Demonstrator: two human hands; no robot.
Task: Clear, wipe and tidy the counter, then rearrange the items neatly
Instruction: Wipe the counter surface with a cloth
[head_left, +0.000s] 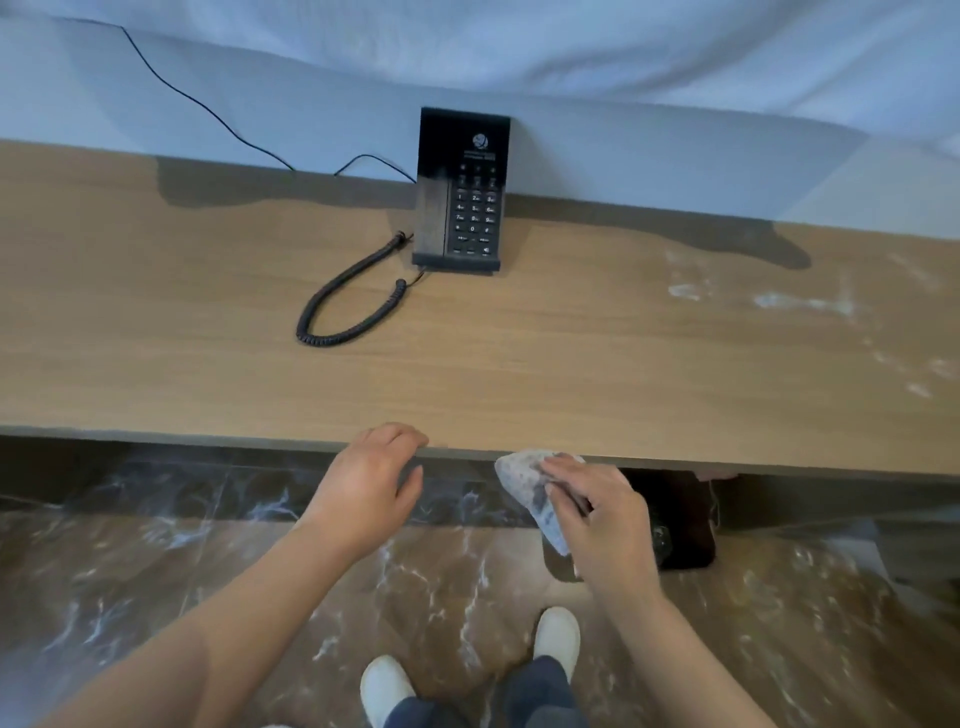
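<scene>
i see the phone (460, 192) far back on the counter (571, 338), against the wall, with its coiled cord (343, 306) looping to its near left. smears (779, 301) lie on the counter's right part. at the near edge, my left hand (371, 480) is left of my right hand (597, 514), which holds the cloth (524, 483).

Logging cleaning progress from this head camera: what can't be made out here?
Dark object under the counter: head view, covered by the counter edge and right hand; unidentifiable.
Phone logo text: head view, too small and blurred.
White streaks at right: head view, blurred; wet or dusty unclear.
Cloth: head view, partly under that hand.
</scene>
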